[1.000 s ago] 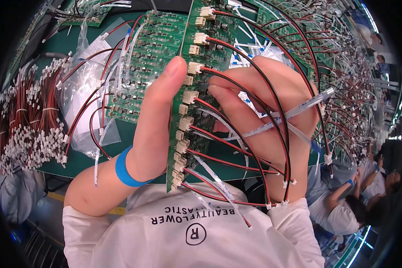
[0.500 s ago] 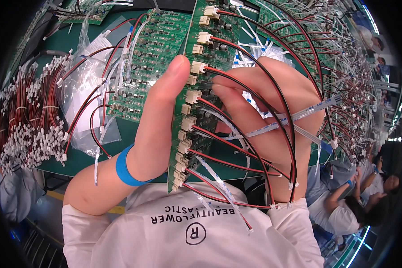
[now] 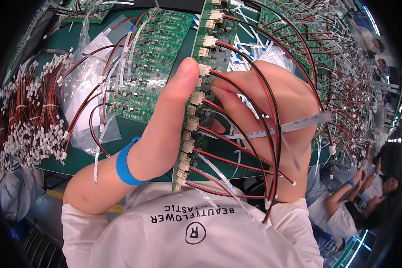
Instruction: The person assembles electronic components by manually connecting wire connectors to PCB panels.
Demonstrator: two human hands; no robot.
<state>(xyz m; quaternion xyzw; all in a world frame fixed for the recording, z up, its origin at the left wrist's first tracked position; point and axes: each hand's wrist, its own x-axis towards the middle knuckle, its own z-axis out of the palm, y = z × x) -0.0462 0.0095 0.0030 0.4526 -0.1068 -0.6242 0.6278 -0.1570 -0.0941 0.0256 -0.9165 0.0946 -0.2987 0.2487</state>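
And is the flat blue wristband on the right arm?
No, the flat blue wristband circles the left arm; none shows on the right arm.

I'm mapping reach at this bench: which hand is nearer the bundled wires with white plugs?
Left. The left hand holds the circuit board, to the right of the bundled wires; the right hand is farther right, at the board's other side.

Two upside-down lines of dark capitals (image 3: 190,216) and a ringed letter (image 3: 195,232) on the person's white shirt (image 3: 134,243)

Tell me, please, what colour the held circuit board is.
The circuit board is green, clearest in the head view.
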